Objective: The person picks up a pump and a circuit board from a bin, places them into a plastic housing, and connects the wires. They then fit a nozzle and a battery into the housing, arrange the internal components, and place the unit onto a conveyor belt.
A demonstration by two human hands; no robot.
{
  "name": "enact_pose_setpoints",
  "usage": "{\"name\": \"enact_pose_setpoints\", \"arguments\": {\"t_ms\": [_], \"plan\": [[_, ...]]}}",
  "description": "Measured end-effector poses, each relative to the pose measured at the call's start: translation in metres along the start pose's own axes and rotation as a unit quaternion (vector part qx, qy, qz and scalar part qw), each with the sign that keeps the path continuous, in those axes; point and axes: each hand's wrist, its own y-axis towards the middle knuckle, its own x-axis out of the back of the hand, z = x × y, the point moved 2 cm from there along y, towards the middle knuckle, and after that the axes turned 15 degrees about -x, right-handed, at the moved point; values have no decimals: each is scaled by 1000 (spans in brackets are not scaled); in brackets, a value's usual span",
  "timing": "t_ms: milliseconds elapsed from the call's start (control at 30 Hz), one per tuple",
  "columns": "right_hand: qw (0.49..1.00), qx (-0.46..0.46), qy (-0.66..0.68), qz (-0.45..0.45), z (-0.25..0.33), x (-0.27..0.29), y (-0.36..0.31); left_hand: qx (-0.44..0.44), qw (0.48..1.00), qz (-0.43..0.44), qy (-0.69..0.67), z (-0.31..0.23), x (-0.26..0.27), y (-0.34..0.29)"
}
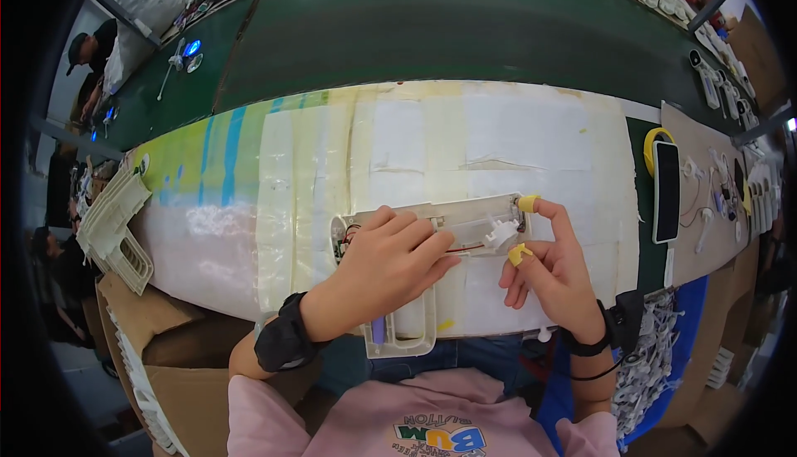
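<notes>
On the paper-covered bench lies a long white plastic housing (469,212), shaped like a handheld appliance shell with a looped handle. My left hand (390,254) lies across its left half, fingers curled over it and gripping. A red wire runs along the cavity from under those fingers toward a small white plastic part (501,234) near the right end. Yellow tape covers the thumb and index fingertips of my right hand (554,262). Its index fingertip touches the housing's right end, beside some wires; the thumb is apart, below the small part. A purple cylinder (378,330) shows in the handle.
Several white housing shells (116,224) are stacked at the left edge. At right lie a phone (666,191) and a yellow tape roll (658,143). A green conveyor (398,25) runs beyond the bench. Cardboard boxes (191,349) and a blue bin (685,341) of white parts flank me.
</notes>
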Motion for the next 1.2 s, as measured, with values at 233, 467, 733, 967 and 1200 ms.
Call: {"name": "enact_pose_setpoints", "arguments": {"t_ms": [233,467,733,967,1200], "plan": [[965,165,-134,-156,-49,-24,12,81,995,-63,20,2,-16,10],[919,223,-250,-206,-56,-32,10,95,992,-80,-22,9,-18,1],[913,211,-260,-234,-76,-38,9,73,990,-99,-62,5,-15,-6],[893,219,-308,-245,-52,-30,-2,102,994,-28,-40,-9,5,-21],[847,227,-390,-281,-8,-36,-12,175,982,-63,1,-5,-2,-26]]}}
